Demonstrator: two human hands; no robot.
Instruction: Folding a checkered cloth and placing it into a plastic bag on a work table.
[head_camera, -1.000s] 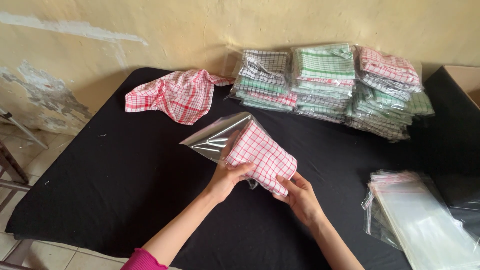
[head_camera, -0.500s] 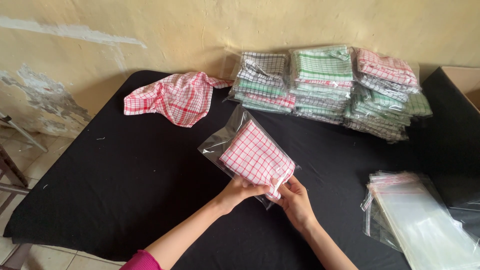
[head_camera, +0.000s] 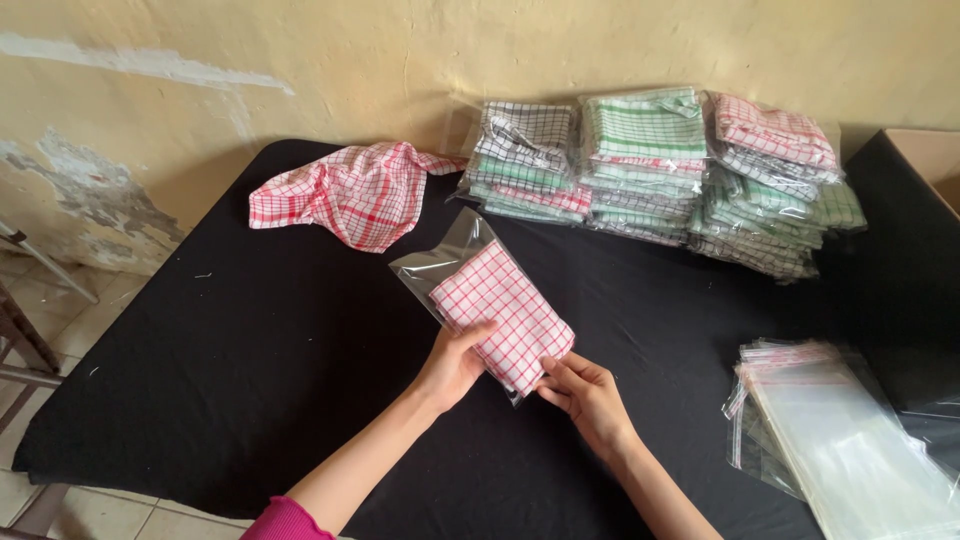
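A folded red-and-white checked cloth (head_camera: 502, 312) lies inside a clear plastic bag (head_camera: 440, 262) on the black table (head_camera: 250, 340). My left hand (head_camera: 452, 366) grips the bag's near left edge, thumb on top of the cloth. My right hand (head_camera: 585, 392) pinches the bag's near right corner. The bag's open, empty end points away toward the far left.
A loose red checked cloth (head_camera: 350, 192) lies crumpled at the far left. Stacks of bagged checked cloths (head_camera: 650, 160) line the wall. A pile of empty clear bags (head_camera: 850, 440) lies at the right. A cardboard box corner (head_camera: 930, 160) shows far right.
The bagged cloth has come down from a raised tilt to lie nearly flat on the table. Both hands slid to its near end.
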